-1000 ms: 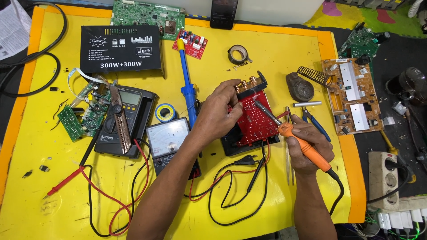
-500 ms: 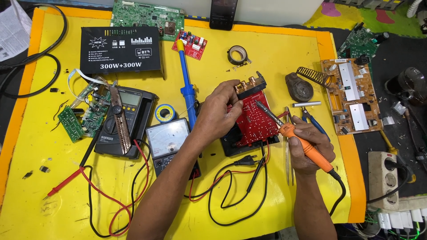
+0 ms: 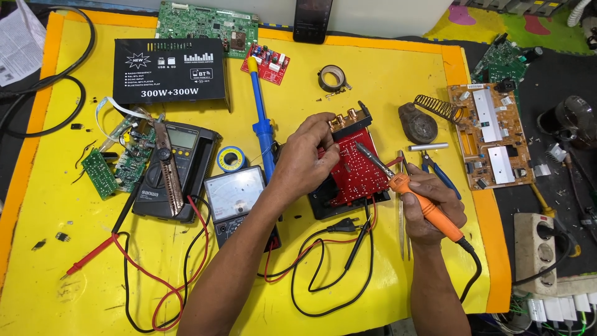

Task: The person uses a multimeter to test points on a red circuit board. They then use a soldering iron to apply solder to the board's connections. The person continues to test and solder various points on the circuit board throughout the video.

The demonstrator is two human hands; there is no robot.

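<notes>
Right of the frame's centre, the red circuit board point(image 3: 353, 171) is lying tilted up on a black base, its long axis running from lower left up to the gold connectors at its upper edge. Both hands are working at it. The left hand point(image 3: 306, 158) is coming in from the lower left and is curling its fingers over the board's left edge, gripping it steady. The right hand point(image 3: 435, 202) is sitting just right of the board, clenched around the orange handle of a soldering iron point(image 3: 407, 186); the iron's long axis is slanting from lower right to upper left, and its thin metal tip is hanging over the board's upper middle, though I cannot tell whether it is touching. The left hand is the nearer of the two to the board.

The board's face is glossy red, dotted with small solder points. Beneath everything the yellow counter point(image 3: 385, 81) is looking smooth and scuffed. Black and red cables point(image 3: 323, 274) are looping below the board, and a grey analogue meter point(image 3: 236, 196) is resting just left of the left forearm.
</notes>
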